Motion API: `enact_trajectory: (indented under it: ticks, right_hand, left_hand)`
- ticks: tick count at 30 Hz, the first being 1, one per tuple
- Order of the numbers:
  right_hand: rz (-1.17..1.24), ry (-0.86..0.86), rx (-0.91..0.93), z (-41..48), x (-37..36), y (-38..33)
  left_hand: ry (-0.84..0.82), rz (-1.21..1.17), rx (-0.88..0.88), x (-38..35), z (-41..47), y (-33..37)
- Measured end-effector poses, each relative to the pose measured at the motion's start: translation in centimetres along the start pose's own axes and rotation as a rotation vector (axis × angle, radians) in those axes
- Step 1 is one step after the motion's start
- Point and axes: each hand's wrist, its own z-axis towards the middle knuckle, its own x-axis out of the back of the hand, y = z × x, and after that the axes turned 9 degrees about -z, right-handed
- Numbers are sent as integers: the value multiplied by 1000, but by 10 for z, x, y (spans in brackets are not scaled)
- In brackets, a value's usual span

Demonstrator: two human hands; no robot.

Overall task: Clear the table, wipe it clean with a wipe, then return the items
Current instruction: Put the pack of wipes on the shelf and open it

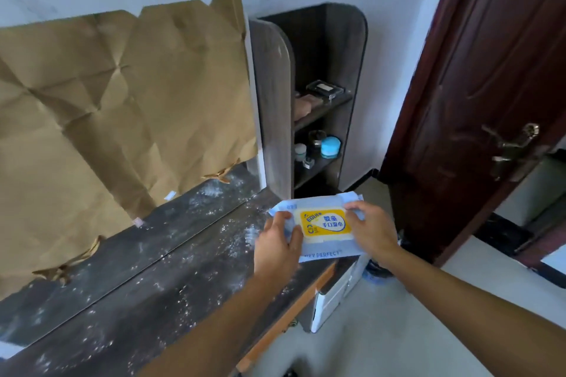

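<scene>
Nearest the camera, two bare forearms reach forward over the right end of the dark table (128, 300), whose top is bare of objects but speckled all over with white powder. The left hand (277, 246) clamps the left end of a pack of wet wipes (321, 225), fingers curled over its top edge. The right hand (372, 228) pinches the right end, with the thumb close to the yellow label flap. The pack sits at the table's right front corner, partly overhanging the edge; whether it rests on the top or is lifted just clear cannot be told.

The pack looks soft and light, a pliable film wrapper that will buckle if squeezed mid-body and may feel slick. Holding it by one end and peeling the yellow flap with the other hand seems the safest way to draw a single wipe.

Beyond, along the back edge, creased brown paper (122, 119) covers the panel behind the table. To the right stands a narrow shelf unit (352, 70) holding small jars, then a dark wooden door (490, 86).
</scene>
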Motion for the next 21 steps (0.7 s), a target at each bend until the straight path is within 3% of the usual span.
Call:
enact_trajectory:
  ticks: [14, 21]
  right_hand:
    - [-21, 260, -10, 217, 86, -25]
    - [47, 230, 119, 302, 83, -48]
  left_hand:
    - [29, -66, -212, -64, 186, 96]
    - [158, -27, -240, -72, 242, 112]
